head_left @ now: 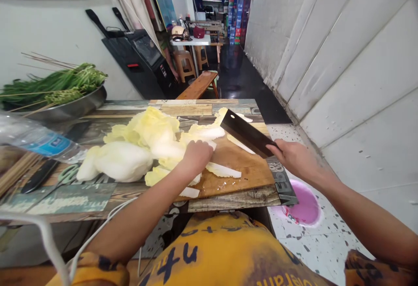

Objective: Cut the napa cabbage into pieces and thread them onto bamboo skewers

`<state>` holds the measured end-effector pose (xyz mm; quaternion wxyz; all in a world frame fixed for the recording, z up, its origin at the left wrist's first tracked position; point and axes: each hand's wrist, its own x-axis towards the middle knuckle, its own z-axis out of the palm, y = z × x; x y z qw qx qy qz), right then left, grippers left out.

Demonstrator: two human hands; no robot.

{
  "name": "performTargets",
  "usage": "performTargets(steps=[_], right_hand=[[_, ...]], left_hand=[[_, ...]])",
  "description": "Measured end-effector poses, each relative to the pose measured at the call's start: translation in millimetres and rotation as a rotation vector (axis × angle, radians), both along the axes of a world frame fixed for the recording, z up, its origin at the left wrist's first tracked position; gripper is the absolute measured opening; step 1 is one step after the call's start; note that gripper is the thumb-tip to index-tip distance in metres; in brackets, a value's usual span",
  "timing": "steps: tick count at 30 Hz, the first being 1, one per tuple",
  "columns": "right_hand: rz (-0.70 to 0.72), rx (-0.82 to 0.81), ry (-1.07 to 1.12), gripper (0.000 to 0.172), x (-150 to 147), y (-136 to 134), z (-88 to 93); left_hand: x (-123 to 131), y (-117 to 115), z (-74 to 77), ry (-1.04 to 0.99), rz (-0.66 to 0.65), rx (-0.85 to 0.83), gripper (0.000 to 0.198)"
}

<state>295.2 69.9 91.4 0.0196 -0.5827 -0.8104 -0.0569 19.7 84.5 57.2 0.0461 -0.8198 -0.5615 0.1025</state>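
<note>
My right hand grips the handle of a cleaver, its broad dark blade raised and tilted over the right side of a wooden cutting board. Fingers curled, my left hand is closed on a piece of napa cabbage leaf at the middle of the board. Cut strips of cabbage lie around it, some near the front edge. To the left sit a pile of loose yellow leaves and a whole white cabbage head.
A plastic bottle, a black-handled knife, green scissors and wooden skewers lie at the table's left. Behind them stands a metal bowl of skewered greens. A pink bucket is on the floor at right.
</note>
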Motion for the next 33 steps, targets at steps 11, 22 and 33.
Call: performTargets(steps=[11, 22, 33], right_hand=[[-0.023, 0.037, 0.06, 0.038, 7.8, -10.0, -10.2], [0.072, -0.096, -0.07, 0.035, -19.1, -32.6, -6.0], [0.17, -0.163, -0.21, 0.036, -29.3, -15.8, 4.2]], left_hand=[[31.8, -15.7, -5.7, -0.079, -0.113, 0.201, 0.025], [61.0, -50.4, -52.2, -0.222, -0.307, 0.177, 0.019], [61.4, -49.8, -55.2, -0.232, -0.306, 0.163, 0.02]])
